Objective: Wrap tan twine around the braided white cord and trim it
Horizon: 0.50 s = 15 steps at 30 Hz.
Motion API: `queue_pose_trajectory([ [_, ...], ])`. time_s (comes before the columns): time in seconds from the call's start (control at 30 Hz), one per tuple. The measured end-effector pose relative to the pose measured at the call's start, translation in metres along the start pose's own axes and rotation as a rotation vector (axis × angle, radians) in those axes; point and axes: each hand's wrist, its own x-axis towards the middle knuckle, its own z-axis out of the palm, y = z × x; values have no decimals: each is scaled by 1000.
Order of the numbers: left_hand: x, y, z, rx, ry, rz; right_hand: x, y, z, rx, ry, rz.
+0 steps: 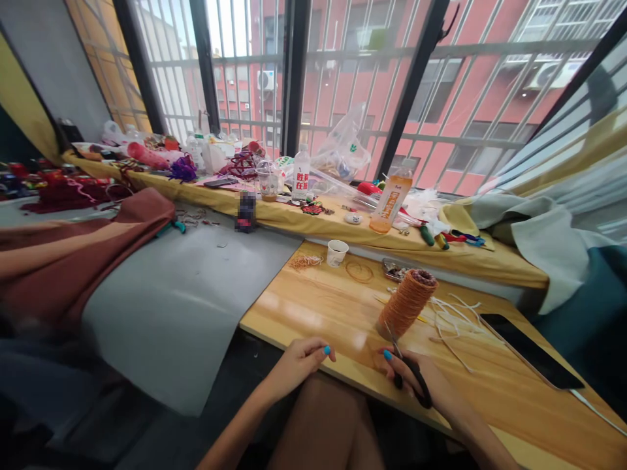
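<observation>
My right hand (416, 375) grips black-handled scissors (409, 369) at the near edge of the wooden table (313, 307); their blades point up at the base of an orange cord-wrapped cone (406, 301) standing tilted on the table. My left hand (301, 362) rests at the table's front edge with fingers loosely curled and nothing in it. White cord scraps (453, 320) lie scattered to the right of the cone.
A black phone (529, 349) lies at the table's right. A small paper cup (337, 252), rubber bands (359, 271) and a bottle of orange drink (392, 199) stand further back. The yellow window ledge (294, 219) is cluttered. Grey sheet (181, 300) and brown cloth (73, 254) lie left.
</observation>
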Motion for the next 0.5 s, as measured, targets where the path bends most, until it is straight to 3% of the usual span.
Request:
queue_pose_trajectory([
  [0.3, 0, 3, 3, 159, 29, 14, 24, -8, 9, 5, -121, -5],
  [0.5, -3, 5, -2, 206, 49, 29, 28, -9, 11, -20, -82, -72],
])
